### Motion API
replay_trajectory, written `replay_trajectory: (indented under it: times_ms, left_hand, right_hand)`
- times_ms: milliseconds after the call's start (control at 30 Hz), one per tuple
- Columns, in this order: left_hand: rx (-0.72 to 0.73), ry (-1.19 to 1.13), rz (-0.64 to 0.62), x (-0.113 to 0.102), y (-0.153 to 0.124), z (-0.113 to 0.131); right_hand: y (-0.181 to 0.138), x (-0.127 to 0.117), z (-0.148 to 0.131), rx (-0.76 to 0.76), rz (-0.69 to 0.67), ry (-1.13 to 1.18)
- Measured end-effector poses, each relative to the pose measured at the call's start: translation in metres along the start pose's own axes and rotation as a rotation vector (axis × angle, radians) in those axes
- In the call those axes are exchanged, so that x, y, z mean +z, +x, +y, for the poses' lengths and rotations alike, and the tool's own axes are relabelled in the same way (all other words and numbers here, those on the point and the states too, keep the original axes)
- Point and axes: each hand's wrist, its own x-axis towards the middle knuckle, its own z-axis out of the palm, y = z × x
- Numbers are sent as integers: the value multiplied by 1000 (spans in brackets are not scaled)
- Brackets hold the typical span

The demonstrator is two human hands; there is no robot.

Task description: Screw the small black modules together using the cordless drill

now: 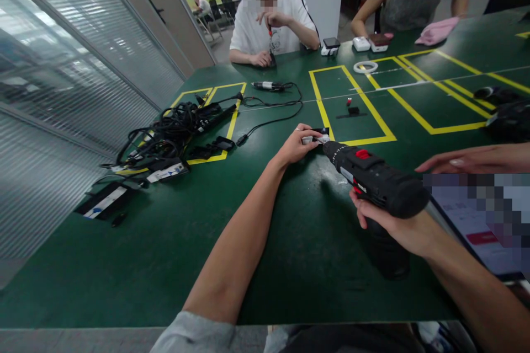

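On the green table (pixel 314 265), beside a yellow-taped box (pixel 381 138), the left hand (pixel 296 146) pinches a small black-and-white part (pixel 317 135) while the right hand (pixel 393 226) is closed around a black cordless drill (pixel 375 176) (red switch on top), its tip touching that part.

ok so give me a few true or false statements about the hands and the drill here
1. The right hand grips a black cordless drill with a red switch. True.
2. The left hand lies flat and empty. False: it pinches a small black and white part at the drill's tip.
3. The tangle of black cables lies to the right of the drill. False: it lies to its left.
4. A white ring of tape lies on the far side of the green table. True.
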Motion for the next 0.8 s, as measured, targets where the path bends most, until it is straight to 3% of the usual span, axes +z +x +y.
replay_trajectory:
  times_ms: [800]
  left_hand:
    - [-68, -21, 82, 5, 1, -2]
  right_hand:
    - [3, 0, 1, 9, 11, -9]
